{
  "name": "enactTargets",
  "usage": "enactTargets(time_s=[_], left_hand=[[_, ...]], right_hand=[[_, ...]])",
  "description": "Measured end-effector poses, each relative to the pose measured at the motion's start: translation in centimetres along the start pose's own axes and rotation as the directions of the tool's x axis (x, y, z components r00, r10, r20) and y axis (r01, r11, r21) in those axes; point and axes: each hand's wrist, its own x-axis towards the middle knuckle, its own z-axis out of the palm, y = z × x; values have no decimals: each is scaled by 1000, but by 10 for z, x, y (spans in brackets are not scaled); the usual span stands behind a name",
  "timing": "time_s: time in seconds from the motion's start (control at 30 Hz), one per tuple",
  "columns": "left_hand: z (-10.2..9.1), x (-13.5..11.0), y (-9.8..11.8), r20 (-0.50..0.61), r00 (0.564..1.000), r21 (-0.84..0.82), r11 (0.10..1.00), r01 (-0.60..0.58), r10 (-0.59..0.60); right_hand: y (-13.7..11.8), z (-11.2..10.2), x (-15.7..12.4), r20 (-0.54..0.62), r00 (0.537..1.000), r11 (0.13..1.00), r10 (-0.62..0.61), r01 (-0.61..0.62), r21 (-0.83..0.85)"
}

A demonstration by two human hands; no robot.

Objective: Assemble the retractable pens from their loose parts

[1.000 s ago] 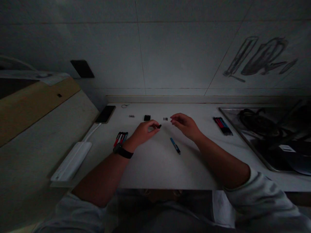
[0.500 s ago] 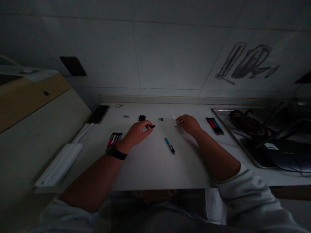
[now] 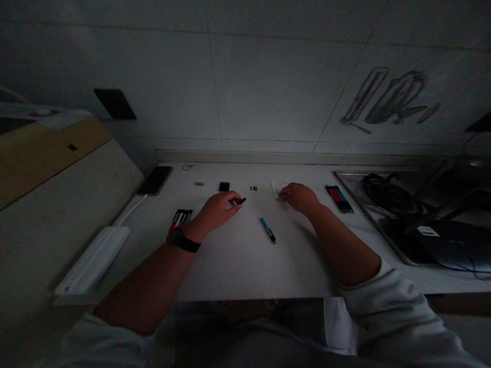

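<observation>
My left hand (image 3: pixel 218 209) rests on the white counter (image 3: pixel 238 255) with its fingers pinched on a small black cap (image 3: pixel 241 201). My right hand (image 3: pixel 301 197) lies further right, fingers closed on a thin white tube (image 3: pixel 274 189) that angles up off the counter. A blue pen (image 3: pixel 267 230) lies between my hands, nearer to me. Small black parts (image 3: pixel 224 186) and tiny pieces (image 3: pixel 253 188) sit beyond my left hand.
A bundle of red, black and blue pens (image 3: pixel 181 219) lies left of my left wrist, another bundle (image 3: pixel 339 198) right of my right hand. A phone (image 3: pixel 155 180) with a white cable and a white power bank (image 3: pixel 94 260) are at left. A steel sink (image 3: pixel 414 225) holds cables at right.
My right hand moved right to the white tube and closed on it, tilting it slightly. The left hand kept its pinch on the black cap. The view shifted a little.
</observation>
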Motion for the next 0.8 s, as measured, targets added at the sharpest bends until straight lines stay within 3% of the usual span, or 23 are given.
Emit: enactTargets(time_s=[0.27, 0.5, 0.63, 0.8], left_hand=[[-2, 1, 3, 30, 999, 2, 1000, 14, -14], [-3, 1, 6, 27, 999, -6, 1000, 21, -20], [-3, 2, 5, 14, 1000, -7, 1000, 8, -8], [-2, 2, 4, -1, 1000, 5, 1000, -12, 12]], right_hand=[[-4, -9, -14, 95, 995, 996, -43, 50, -76], [-19, -4, -18, 70, 951, 943, -300, 285, 175], [-41, -7, -19, -18, 912, 874, -409, 397, 280], [-63, 1, -18, -198, 899, 824, -389, 436, 360]])
